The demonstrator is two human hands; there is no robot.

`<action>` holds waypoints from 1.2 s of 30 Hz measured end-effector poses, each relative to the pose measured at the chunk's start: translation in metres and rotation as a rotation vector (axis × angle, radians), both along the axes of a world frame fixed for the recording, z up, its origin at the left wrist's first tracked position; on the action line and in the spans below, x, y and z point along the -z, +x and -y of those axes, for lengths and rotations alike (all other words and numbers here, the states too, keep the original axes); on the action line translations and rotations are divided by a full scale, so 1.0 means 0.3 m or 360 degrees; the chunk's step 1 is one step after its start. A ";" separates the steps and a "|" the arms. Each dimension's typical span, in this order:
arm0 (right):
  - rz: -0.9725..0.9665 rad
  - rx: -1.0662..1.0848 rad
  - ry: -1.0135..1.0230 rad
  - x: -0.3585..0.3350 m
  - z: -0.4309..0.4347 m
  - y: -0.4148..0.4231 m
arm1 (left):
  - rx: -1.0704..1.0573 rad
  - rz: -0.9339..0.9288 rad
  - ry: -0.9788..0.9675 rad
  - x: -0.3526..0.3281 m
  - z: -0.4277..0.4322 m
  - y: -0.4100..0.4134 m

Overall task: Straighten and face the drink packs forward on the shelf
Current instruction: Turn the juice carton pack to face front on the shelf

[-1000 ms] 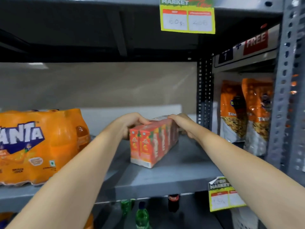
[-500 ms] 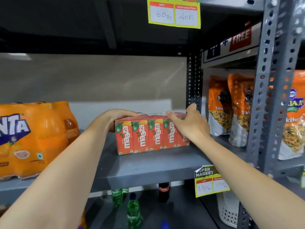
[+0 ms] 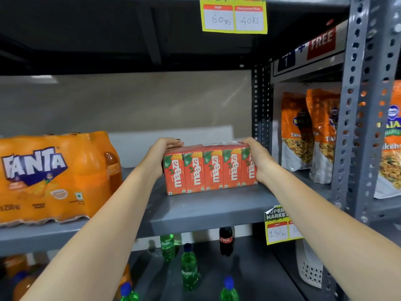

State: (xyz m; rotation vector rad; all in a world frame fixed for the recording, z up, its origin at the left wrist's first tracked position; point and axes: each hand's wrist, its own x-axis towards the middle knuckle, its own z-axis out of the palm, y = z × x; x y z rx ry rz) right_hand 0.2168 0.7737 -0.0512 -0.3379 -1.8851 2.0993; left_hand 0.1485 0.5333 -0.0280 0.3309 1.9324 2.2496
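Observation:
A shrink-wrapped pack of red-orange Maaza juice cartons stands on the grey shelf, its printed fronts facing me. My left hand grips the pack's left end, fingers over the top edge. My right hand clasps the right end. A large orange Fanta bottle pack rests on the same shelf at the far left, label toward me, apart from the cartons.
Orange snack pouches stand in the bay to the right, behind a perforated grey upright. Green Sprite bottles and a Coca-Cola bottle sit on the shelf below. Yellow price tags hang from the shelf edges.
The juice pack has turned from end-on and angled to front-facing and square with the shelf edge. My right hand moved from the top to the pack's right end.

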 end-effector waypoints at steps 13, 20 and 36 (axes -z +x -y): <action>-0.0121 -0.0041 0.0134 0.027 0.113 0.115 | -0.0141 0.0026 -0.0035 0.016 0.115 0.117; -0.0161 -0.0073 0.0174 0.034 0.127 0.174 | -0.0195 -0.0028 -0.0002 0.024 0.136 0.197; -0.0934 0.0720 0.0677 -0.016 0.265 0.265 | -0.0732 -0.1276 0.0434 -0.040 0.179 0.451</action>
